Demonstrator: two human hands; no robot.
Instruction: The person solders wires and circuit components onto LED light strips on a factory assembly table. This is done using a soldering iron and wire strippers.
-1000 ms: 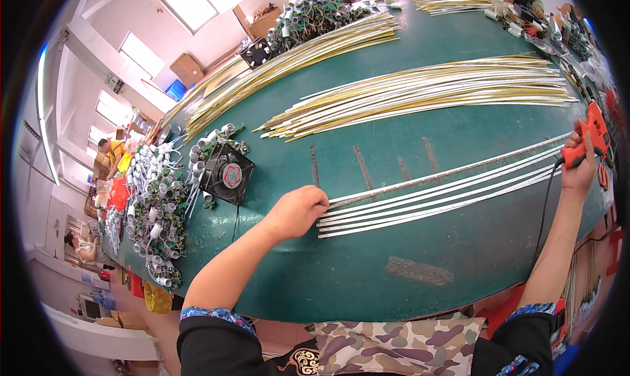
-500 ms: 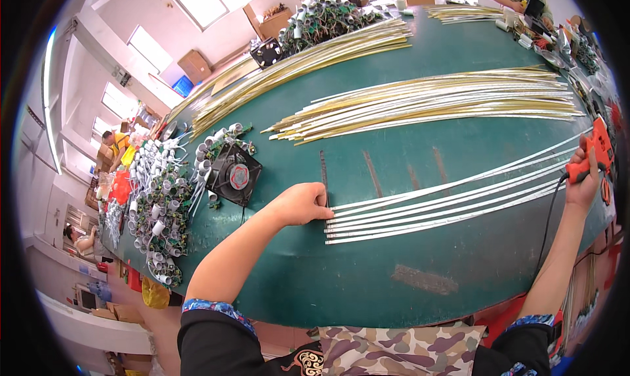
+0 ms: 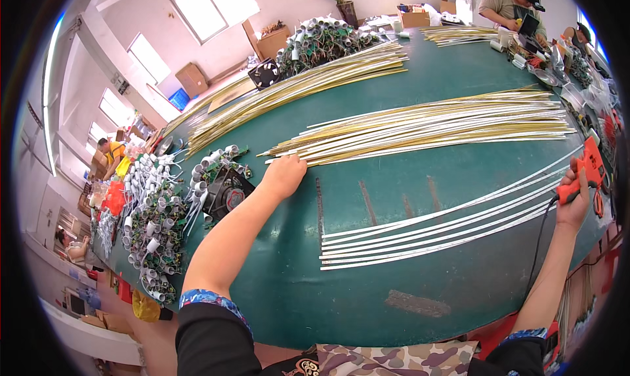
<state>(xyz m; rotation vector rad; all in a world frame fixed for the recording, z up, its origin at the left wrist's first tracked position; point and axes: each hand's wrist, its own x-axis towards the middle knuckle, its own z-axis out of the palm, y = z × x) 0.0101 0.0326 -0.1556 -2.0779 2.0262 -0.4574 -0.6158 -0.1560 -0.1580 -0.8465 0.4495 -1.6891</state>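
My left hand is at the left end of a pile of long thin white and yellow strips, fingers curled onto the strip ends; the fingertips are partly hidden. My right hand grips a red gun-shaped power tool with a black cord, held upright at the right side of the table. Between my arms several white strips lie side by side, slightly fanned, their left ends near a dark line on the green table. Their right ends run toward the tool.
Left of my left forearm stand a black fan and heaps of white cups with green circuit boards. Farther back lie another strip pile, a second fan and a board heap. A co-worker works at the far right.
My left hand has left the ends of the laid-out white strips and moved up and left to the strip pile. The view has tilted up slightly; my right hand keeps the tool.
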